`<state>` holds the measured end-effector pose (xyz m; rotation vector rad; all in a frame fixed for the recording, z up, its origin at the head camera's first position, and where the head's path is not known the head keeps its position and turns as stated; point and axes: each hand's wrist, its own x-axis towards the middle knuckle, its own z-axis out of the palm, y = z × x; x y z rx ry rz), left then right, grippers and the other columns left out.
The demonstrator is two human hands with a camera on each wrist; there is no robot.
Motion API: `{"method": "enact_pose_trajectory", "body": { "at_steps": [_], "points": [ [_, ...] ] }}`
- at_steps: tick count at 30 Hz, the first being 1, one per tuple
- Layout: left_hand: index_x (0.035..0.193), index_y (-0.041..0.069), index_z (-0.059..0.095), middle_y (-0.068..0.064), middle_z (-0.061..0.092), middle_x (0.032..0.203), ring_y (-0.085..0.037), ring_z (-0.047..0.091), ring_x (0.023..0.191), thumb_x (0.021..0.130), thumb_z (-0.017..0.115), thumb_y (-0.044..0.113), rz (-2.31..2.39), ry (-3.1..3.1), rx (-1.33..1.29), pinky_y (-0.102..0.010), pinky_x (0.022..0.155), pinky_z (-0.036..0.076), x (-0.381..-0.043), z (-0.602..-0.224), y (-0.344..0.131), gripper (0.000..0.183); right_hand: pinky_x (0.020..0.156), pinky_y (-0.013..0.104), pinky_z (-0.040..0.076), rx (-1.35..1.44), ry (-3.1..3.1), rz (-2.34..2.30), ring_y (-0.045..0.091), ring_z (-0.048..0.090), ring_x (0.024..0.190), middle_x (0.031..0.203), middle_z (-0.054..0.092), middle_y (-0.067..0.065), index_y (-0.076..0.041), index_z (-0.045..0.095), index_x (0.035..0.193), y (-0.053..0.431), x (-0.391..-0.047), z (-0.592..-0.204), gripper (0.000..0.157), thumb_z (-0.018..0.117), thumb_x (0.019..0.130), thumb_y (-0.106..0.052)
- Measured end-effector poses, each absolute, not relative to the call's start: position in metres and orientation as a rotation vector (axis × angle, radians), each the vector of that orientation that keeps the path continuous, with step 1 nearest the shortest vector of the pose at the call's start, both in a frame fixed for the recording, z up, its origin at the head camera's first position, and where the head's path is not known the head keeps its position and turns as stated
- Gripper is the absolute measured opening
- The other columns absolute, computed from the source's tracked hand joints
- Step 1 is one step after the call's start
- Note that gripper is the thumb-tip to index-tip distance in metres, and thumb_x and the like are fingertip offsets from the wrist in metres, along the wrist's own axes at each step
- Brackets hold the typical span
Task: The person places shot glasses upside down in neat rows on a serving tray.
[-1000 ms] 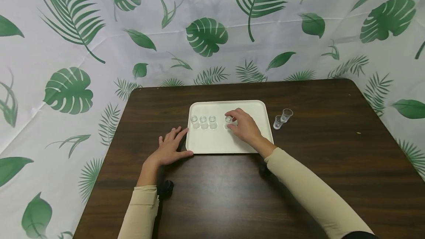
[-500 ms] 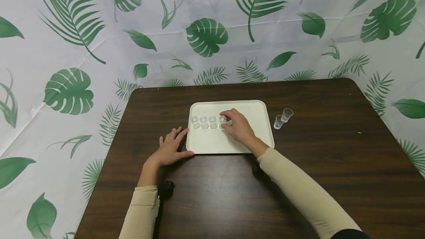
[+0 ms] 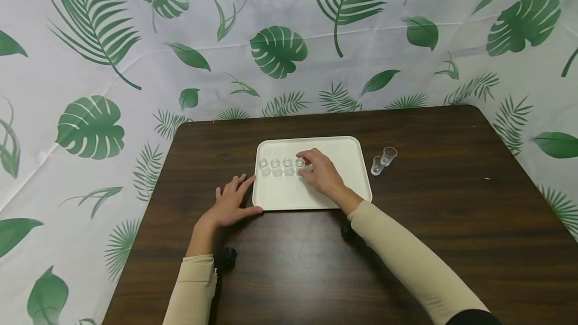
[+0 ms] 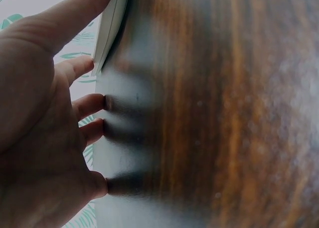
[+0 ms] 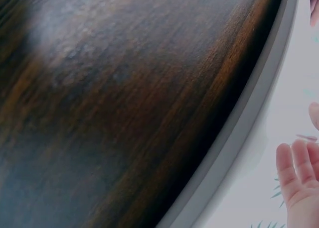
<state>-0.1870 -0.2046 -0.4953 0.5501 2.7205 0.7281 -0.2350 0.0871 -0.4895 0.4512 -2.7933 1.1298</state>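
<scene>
has three glasses (image 3: 276,168) lined up on a white tray (image 3: 307,197), starting near its left edge, apparently done with those, and holds a fourth glass (image 3: 300,164) at the right end of the row, just beside its neighbour. pinches that one between thumb and bent fingers of the right hand (image 3: 321,172), parted only about as wide as the glass; counts, at a guess, as nearly placed rather than finished. cannot tell whether its underside bears fully on the tray. rests the left hand (image 3: 229,202) with fingers spread and nothing in grip, thumb against the near left corner of the tray, index fingertip at its left edge, other fingertips on the dark table (image 3: 289,275); seems to steady rather than arrange. shows two glasses (image 3: 377,167) off the tray, standing on the table near its right edge, too close together to tell whether touching. stands, judging by this, past halfway with the lining-up: three set, one in hand, two apparently left to bring over, with bare tray to the right of the row.
</scene>
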Motion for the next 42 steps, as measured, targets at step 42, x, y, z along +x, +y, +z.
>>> {"method": "enact_pose_trajectory", "body": {
  "at_steps": [42],
  "points": [
    [0.158,0.021,0.023,-0.018,0.014,0.161,-0.041,0.006,0.147,0.085,0.070,0.056,0.740,2.716,0.541,-0.075,0.103,-0.001,-0.184,-0.494,-0.201,0.094,0.070,0.020,0.036,-0.248,-2.340,1.332,0.010,0.049,0.081,0.099,0.057,0.008,0.000,0.065,0.120,0.270,-0.205,-0.460,0.035,0.054,0.101,-0.027]
  ]
}}
